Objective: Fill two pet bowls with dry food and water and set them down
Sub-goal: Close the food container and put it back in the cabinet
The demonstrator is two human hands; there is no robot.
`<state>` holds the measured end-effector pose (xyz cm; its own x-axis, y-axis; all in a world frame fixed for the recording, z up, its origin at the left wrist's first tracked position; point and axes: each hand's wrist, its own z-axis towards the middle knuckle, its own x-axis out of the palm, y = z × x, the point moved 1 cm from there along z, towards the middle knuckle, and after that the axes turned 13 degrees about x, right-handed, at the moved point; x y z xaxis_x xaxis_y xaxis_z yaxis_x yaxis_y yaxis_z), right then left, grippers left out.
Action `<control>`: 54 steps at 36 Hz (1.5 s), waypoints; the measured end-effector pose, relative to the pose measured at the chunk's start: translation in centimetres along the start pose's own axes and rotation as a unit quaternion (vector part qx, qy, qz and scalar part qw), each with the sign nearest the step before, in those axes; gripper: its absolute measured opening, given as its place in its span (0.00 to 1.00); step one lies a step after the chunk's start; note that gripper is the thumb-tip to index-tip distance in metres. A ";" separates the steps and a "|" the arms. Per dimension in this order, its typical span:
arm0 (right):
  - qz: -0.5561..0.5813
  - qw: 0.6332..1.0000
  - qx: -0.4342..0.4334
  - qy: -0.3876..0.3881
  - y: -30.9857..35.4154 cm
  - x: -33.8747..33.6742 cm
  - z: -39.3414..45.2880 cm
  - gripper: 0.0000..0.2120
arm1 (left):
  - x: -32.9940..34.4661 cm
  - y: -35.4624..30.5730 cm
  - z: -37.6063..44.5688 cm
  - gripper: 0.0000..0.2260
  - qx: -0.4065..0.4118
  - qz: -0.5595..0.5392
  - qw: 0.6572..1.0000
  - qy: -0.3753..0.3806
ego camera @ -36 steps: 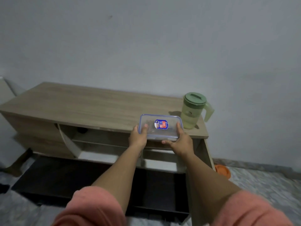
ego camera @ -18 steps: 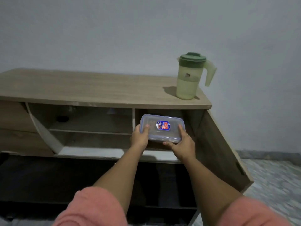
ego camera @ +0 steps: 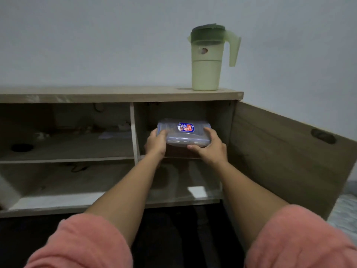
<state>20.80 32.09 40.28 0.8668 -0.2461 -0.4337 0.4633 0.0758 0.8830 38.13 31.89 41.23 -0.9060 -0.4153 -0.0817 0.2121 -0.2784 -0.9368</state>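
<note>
A clear plastic food container with a blue-rimmed lid and a blue and red label is held level inside the upper right compartment of the wooden cabinet. My left hand grips its left end and my right hand grips its right end, fingers curled round the edges. A pale green pitcher with a dark green lid stands on the cabinet top at the right end, above the container. No pet bowls are in view.
The cabinet's right door hangs open beside my right arm. A vertical divider separates the left compartment, where small blurred items lie on the shelf. The lower shelf runs below; a dark floor area lies in front.
The container came down from the cabinet top's front edge into the upper right compartment, still held in both hands. The view dropped lower and closer to the cabinet.
</note>
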 end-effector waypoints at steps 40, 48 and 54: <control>-0.017 0.999 0.018 0.043 -2.1 6.0 8.7 0.36 | 1.4 5.3 6.4 0.21 -0.072 0.082 0.994 0.028; -0.026 0.997 0.034 0.057 -1.9 6.1 8.5 0.42 | 1.0 5.2 6.4 0.27 -0.044 0.099 0.993 0.035; -0.089 0.993 0.071 0.038 -0.7 4.5 6.7 0.47 | -0.4 4.3 4.8 0.27 -0.043 0.145 0.988 0.027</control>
<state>23.19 24.48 38.90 0.7874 -0.1700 -0.5925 0.5842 -0.1006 0.8053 41.16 26.67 38.87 -0.8300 -0.4202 -0.3669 0.4361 -0.0786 -0.8965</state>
